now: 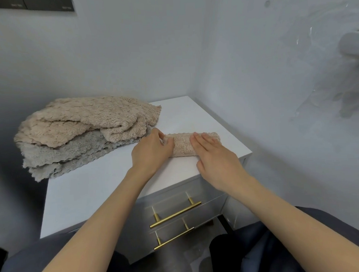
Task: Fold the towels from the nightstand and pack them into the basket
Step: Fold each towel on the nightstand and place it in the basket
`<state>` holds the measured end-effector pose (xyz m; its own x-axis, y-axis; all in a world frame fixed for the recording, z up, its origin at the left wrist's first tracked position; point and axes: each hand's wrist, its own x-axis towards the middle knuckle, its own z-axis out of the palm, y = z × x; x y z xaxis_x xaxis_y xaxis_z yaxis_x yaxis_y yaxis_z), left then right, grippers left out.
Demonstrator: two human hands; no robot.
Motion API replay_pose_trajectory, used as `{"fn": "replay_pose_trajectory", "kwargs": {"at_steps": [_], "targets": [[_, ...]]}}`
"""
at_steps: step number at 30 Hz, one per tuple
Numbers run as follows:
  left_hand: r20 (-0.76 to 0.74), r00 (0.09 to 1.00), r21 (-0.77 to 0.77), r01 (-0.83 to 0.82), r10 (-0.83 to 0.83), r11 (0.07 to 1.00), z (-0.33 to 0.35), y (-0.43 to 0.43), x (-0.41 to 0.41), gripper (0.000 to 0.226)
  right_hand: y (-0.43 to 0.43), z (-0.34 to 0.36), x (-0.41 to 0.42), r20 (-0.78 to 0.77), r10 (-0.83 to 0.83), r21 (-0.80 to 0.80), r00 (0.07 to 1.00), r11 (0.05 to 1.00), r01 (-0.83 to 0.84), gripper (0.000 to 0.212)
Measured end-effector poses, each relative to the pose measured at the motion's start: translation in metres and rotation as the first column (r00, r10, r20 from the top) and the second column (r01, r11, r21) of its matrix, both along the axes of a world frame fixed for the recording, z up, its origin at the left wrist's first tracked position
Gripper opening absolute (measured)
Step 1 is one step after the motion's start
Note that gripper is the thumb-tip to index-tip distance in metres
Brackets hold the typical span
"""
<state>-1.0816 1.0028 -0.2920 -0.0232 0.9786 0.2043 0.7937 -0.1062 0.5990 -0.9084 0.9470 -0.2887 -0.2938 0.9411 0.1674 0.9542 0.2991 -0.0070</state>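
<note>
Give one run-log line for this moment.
step: folding | left hand: grips beige towel | right hand: presses it flat | pile: unfolded

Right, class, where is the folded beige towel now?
In the head view the folded beige towel lies on the right side of the nightstand, under the left hand and right hand, beside the towel pile.

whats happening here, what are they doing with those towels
A person is folding a small beige towel on the white nightstand. The left hand grips its left end while the right hand presses flat on its right part. It lies as a narrow folded strip. Behind it to the left sits a pile, a loose beige towel over a grey towel, not yet folded. No basket is in view.
</note>
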Motion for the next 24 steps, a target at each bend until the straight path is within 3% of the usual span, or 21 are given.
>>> {"fn": "replay_pose_trajectory", "kwargs": {"at_steps": [5, 10, 16, 19, 22, 24], "targets": [[-0.002, 0.999, 0.154, 0.046, -0.046, 0.987, 0.001, -0.004, 0.001, 0.022, 0.0, 0.003, 0.012, -0.012, -0.057, 0.025, 0.998, 0.998, 0.057, 0.053], [-0.061, 0.974, 0.354, 0.227, -0.22, 0.907, -0.002, -0.01, -0.005, 0.023, 0.007, 0.004, 0.014, -0.031, -0.03, 0.088, 0.999, 0.996, 0.033, 0.051], [-0.203, 0.897, 0.175, 0.428, -0.393, 0.887, -0.002, -0.008, -0.019, 0.056, 0.015, 0.009, 0.018, -0.025, 0.029, 0.14, 0.999, 0.99, -0.025, 0.039], [-0.1, 0.902, 0.162, 0.431, -0.42, 0.888, 0.001, -0.008, -0.024, 0.047, 0.018, 0.014, 0.021, -0.173, 0.057, 0.096, 0.983, 0.995, -0.041, 0.03], [0.11, 0.883, 0.031, 0.455, -0.455, 0.89, 0.006, -0.007, -0.028, 0.04, 0.021, 0.019, 0.025, -0.374, 0.017, -0.048, 0.927, 0.998, -0.038, 0.024], [0.187, 0.882, -0.021, 0.443, -0.432, 0.896, 0.01, -0.008, -0.028, 0.053, 0.021, 0.023, 0.028, -0.471, -0.015, -0.131, 0.882, 0.99, -0.054, 0.016]]}}
